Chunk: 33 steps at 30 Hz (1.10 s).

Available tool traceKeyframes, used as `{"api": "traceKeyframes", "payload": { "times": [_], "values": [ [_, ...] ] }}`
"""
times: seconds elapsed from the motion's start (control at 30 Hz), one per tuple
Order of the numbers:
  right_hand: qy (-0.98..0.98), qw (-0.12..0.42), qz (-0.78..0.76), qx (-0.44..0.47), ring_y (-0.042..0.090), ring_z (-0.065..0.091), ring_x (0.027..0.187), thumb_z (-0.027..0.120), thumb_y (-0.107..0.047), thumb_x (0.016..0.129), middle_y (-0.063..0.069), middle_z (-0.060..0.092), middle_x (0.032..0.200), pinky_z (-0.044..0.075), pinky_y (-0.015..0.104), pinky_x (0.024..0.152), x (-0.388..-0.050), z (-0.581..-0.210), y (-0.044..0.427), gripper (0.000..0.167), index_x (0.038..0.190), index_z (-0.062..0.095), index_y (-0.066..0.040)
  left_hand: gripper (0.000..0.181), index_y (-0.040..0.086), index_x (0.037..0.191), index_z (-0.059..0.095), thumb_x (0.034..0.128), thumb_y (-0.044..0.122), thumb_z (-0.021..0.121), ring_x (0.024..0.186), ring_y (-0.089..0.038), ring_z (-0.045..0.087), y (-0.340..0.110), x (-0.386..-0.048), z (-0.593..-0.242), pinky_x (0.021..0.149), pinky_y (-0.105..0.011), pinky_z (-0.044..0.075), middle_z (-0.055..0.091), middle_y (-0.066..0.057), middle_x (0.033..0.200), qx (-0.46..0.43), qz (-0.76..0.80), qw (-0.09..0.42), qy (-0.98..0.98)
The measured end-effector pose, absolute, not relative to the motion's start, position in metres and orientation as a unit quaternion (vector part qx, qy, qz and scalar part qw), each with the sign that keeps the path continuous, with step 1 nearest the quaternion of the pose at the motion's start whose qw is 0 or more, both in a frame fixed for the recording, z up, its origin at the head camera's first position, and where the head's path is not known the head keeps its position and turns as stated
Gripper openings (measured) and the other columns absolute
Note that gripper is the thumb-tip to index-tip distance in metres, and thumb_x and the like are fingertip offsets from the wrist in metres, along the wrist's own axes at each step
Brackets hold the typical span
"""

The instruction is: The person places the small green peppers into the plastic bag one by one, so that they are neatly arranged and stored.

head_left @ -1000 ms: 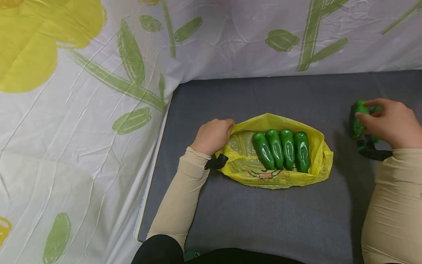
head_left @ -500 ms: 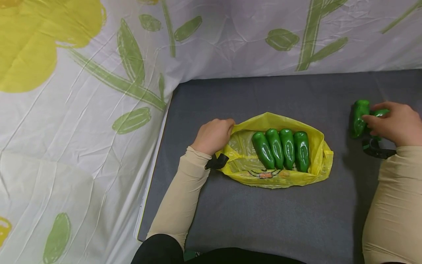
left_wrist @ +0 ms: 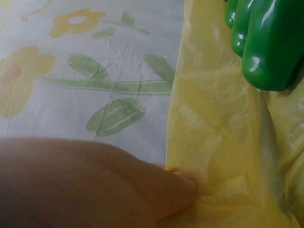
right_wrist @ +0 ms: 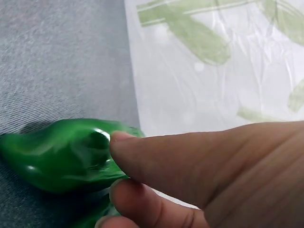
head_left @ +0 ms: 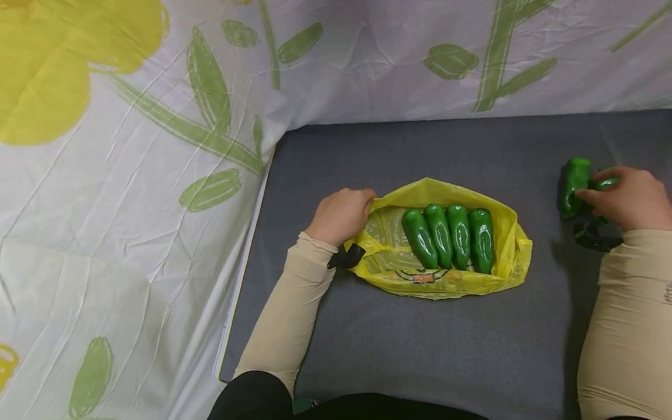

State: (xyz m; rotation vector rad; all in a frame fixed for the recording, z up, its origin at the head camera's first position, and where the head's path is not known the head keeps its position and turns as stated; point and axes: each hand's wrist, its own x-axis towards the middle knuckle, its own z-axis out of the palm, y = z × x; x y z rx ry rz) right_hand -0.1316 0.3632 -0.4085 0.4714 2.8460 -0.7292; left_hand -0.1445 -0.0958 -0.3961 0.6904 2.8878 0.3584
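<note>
My left hand (head_left: 340,217) pinches the left edge of an open yellow plastic bag (head_left: 388,281); in the left wrist view the thumb (left_wrist: 178,190) lies on the yellow film (left_wrist: 209,118). Several glossy green peppers (head_left: 459,236) lie side by side inside the bag. At the far right, my right hand (head_left: 632,195) has its fingers curled round a green pepper (head_left: 605,184), partly hidden. Another green pepper (head_left: 574,186) lies just left of it. In the right wrist view the thumb of my right hand (right_wrist: 166,175) touches the end of a pepper (right_wrist: 61,154).
The bag and peppers are on a dark grey table (head_left: 420,344). White cloth with a green and yellow plant print (head_left: 367,70) hangs behind the table and covers the left side (head_left: 157,262). Black straps are at both wrists.
My right hand has drawn back from the left pepper of the pair and shifted slightly right, round the other one. The left hand and bag have hardly moved.
</note>
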Motion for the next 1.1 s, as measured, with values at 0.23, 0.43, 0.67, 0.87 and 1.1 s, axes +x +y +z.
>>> {"api": "traceKeyframes", "payload": {
  "times": [0.23, 0.43, 0.67, 0.87, 1.1],
  "values": [
    [0.955, 0.083, -0.230, 0.165, 0.024, 0.061, 0.051, 0.066, -0.026, 0.103, 0.026, 0.066, 0.069, 0.052, 0.057, 0.060, -0.132, -0.413, 0.363, 0.057, 0.136, 0.050, 0.017, 0.033, 0.016, 0.125, 0.075, 0.1148, 0.019, 0.044, 0.071, -0.015, 0.063, -0.095, -0.146, -0.396, 0.061, -0.035, 0.053, 0.076, -0.002, 0.101, 0.232, 0.117, 0.075, 0.963],
    [0.954, 0.082, -0.224, 0.179, 0.036, 0.063, 0.060, 0.066, -0.031, 0.103, 0.023, 0.065, 0.068, 0.050, 0.063, 0.069, -0.132, -0.414, 0.362, 0.059, 0.136, 0.051, 0.015, 0.032, 0.016, 0.123, 0.075, 0.1146, 0.019, 0.045, 0.071, -0.015, 0.062, -0.096, -0.145, -0.396, 0.062, -0.035, 0.053, 0.076, -0.002, 0.099, 0.232, 0.117, 0.074, 0.963],
    [0.951, 0.094, -0.211, 0.205, 0.062, 0.053, 0.112, 0.063, -0.046, 0.102, 0.043, 0.049, 0.135, 0.049, 0.069, 0.085, -0.131, -0.418, 0.355, 0.073, 0.139, 0.050, 0.015, 0.032, 0.016, 0.123, 0.075, 0.1145, 0.018, 0.044, 0.068, -0.015, 0.062, -0.096, -0.146, -0.397, 0.059, -0.034, 0.051, 0.075, -0.002, 0.095, 0.231, 0.117, 0.073, 0.963],
    [0.951, 0.116, -0.202, 0.204, 0.064, 0.045, 0.125, 0.058, -0.057, 0.101, 0.043, 0.043, 0.146, 0.046, 0.071, 0.094, -0.133, -0.419, 0.353, 0.088, 0.147, 0.045, 0.017, 0.033, 0.016, 0.124, 0.075, 0.1146, 0.019, 0.044, 0.069, -0.015, 0.062, -0.096, -0.146, -0.397, 0.060, -0.034, 0.052, 0.076, -0.002, 0.097, 0.229, 0.117, 0.071, 0.964],
    [0.958, 0.104, -0.196, 0.183, 0.061, 0.054, 0.112, 0.061, -0.054, 0.101, 0.043, 0.052, 0.135, 0.050, 0.068, 0.082, -0.132, -0.418, 0.350, 0.079, 0.137, 0.055, 0.016, 0.033, 0.016, 0.125, 0.075, 0.1146, 0.018, 0.044, 0.070, -0.015, 0.063, -0.096, -0.146, -0.397, 0.059, -0.034, 0.052, 0.076, -0.002, 0.100, 0.230, 0.117, 0.072, 0.963]
  ]
}}
